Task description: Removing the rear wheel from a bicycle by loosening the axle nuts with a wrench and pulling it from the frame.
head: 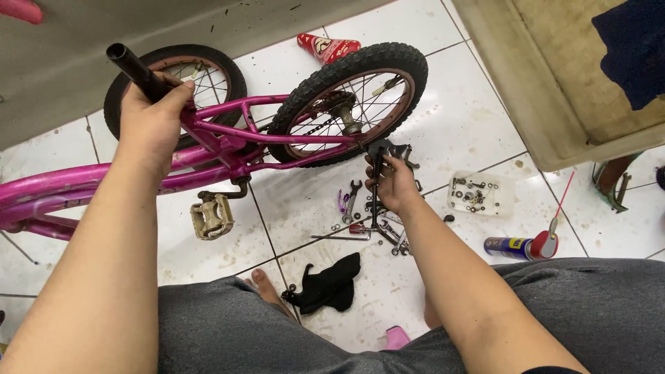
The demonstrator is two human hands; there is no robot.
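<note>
A small pink bicycle (228, 131) lies on the white tiled floor with its rear wheel (350, 100) raised toward the middle. My left hand (154, 121) grips the black seat post (135, 68) where it enters the pink frame. Beside the rear wheel's axle, my right hand (393, 183) holds a black metal bracket (383, 152), which looks like a training-wheel arm. A beige pedal (212, 216) hangs below the frame.
Wrenches, a screwdriver and small parts (360, 221) lie scattered under my right hand. A white tray of nuts and bolts (480, 194) sits to the right, with a spray can (519, 246) near my knee. A black rag (329, 284) lies in front of my bare foot.
</note>
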